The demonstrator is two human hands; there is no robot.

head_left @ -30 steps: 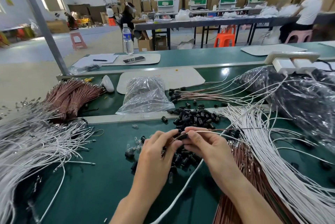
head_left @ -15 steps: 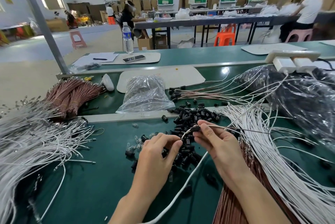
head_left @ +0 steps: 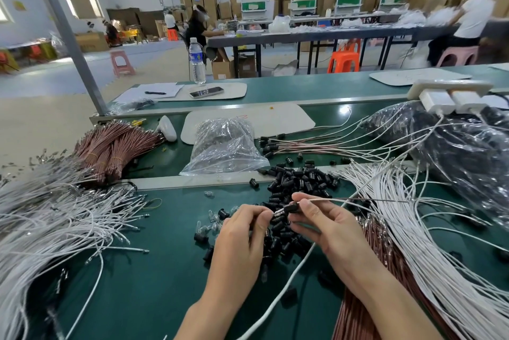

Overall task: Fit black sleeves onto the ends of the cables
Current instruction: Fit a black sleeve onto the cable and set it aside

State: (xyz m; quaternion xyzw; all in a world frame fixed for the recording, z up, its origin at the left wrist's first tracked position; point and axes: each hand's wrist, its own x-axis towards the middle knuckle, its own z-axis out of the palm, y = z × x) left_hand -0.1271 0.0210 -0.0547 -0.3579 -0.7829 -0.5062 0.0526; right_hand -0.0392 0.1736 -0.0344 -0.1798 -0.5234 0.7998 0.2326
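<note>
item: left hand [head_left: 242,232], fingers curled, thumb and fingertips pinched on the bare metal tip of a thin pale cable [head_left: 344,200].
item: right hand [head_left: 327,226], forefinger and thumb closed round a small black tubular sleeve [head_left: 292,208] that sat on that cable just behind the tip; remaining fingers loosely bent.
both hands were held just above a loose heap of black sleeves [head_left: 300,177] on the dark green bench mat [head_left: 137,284]. the cable ran off rightward over a fan of white cables [head_left: 413,243]. further white cables [head_left: 55,215] lay at left, beside tied copper-brown cable bundles [head_left: 115,144]. a clear plastic bag [head_left: 224,146] stood behind the heap.
</note>
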